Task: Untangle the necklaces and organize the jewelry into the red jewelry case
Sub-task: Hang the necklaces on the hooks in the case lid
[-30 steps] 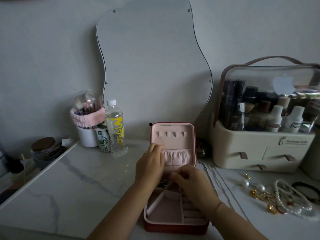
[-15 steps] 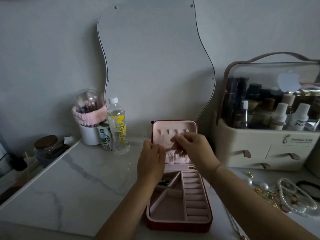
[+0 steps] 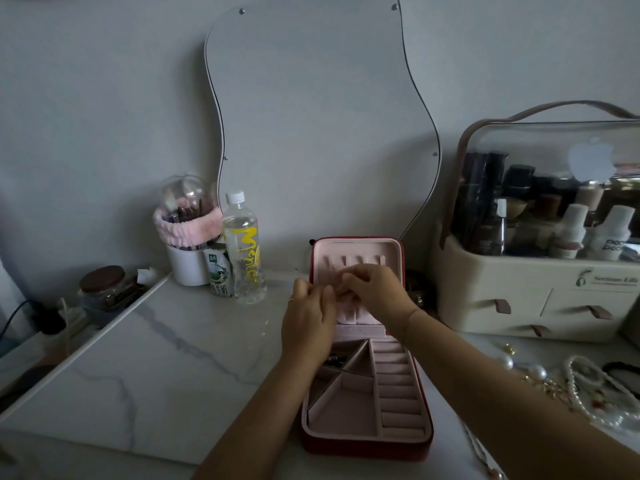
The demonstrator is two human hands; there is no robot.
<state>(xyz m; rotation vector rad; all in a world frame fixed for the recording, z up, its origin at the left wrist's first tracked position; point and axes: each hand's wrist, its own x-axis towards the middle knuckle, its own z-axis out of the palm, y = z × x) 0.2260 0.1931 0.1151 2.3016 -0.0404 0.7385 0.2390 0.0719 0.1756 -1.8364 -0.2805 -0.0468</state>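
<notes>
Fingertips [image 3: 328,293] of the left hand [image 3: 308,317] and fingertips [image 3: 347,279] of the right hand [image 3: 375,289] are bent inward and meet in a pinch at frame centre, just below the row of 4 hooks [image 3: 353,261] in the upright lid [image 3: 356,249]. Whether a fine chain lies in that pinch cannot be told; nothing between the tips resolves. Both hands stand in front of the gathered pocket [image 3: 353,317] of the lid. The red jewelry case [image 3: 367,445] lies open on the marble tabletop [image 3: 156,368], lower centre of the frame. Small dark pieces [image 3: 334,360] sit in 1 triangular compartment, while the ring rolls [image 3: 398,386] appear unfilled. Pearls [image 3: 536,370], a beaded strand [image 3: 588,389] and gold items [image 3: 549,388] lie loose at lower right, well apart from the case. Judged step: hanging a necklace on a lid hook. The next move probably calls for seating the chain on 1 hook, tucking its slack into the pocket, then reaching right for more pieces.
</notes>
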